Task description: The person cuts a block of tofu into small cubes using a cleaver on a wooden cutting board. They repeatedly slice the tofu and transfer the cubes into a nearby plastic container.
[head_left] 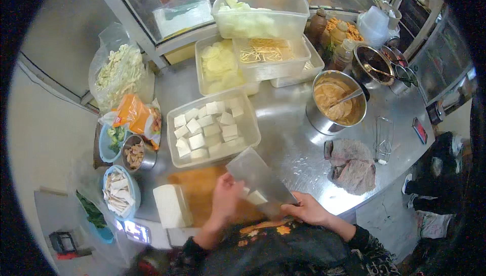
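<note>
My right hand (307, 209) is closed round the handle of a wide-bladed cleaver (260, 172), whose blade slants up to the left over the cutting board. White tofu pieces (257, 197) are at the lower part of the blade; whether they stick to it or rest on the board I cannot tell. Close to them, my left hand (226, 197) is smeared by motion, its fingertips near the blade's edge. On the left of the brown cutting board (195, 179) sits a large white tofu block (171, 206). Just beyond the board, a clear plastic container (253, 142) holds several tofu cubes (206, 120).
Tubs of sliced vegetables (218, 63) and noodles (266, 52) are stacked behind. Right of them stands a pot of brown sauce (324, 122). A wet cloth (352, 164), wire rack (383, 142) and phone (419, 130) lie rightward. Bowls (135, 190) and bags (121, 76) line the left.
</note>
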`<state>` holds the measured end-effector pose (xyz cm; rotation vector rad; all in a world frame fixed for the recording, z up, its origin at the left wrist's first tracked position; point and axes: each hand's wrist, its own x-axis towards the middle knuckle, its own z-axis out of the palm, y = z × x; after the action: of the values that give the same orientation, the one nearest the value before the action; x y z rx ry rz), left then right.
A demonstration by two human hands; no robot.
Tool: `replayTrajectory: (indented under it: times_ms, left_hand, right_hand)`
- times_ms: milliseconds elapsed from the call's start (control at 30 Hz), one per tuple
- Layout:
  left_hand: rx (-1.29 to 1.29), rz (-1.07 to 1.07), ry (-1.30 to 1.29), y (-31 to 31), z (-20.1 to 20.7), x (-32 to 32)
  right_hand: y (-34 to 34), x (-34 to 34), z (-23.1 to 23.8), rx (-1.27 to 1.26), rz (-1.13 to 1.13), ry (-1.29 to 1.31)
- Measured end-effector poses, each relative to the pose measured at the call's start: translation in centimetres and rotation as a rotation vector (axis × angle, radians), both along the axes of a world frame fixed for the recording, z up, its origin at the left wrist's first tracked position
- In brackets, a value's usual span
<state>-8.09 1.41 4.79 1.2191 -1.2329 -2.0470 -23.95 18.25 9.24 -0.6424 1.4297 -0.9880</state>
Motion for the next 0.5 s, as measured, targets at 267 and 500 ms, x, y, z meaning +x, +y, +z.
replayTrajectory:
  times_ms: [267, 500]
  left_hand:
    - [-0.449, -0.179, -0.152, -11.3, 0.7, 1.8]
    - [-0.661, -0.146, -0.447, -15.6, -0.9, -2.5]
  right_hand:
    - [0.2, -0.3, 1.3, 0.139, -0.059, 0.019]
    - [0.7, -0.6, 0.8, 0.089, -0.082, 0.029]
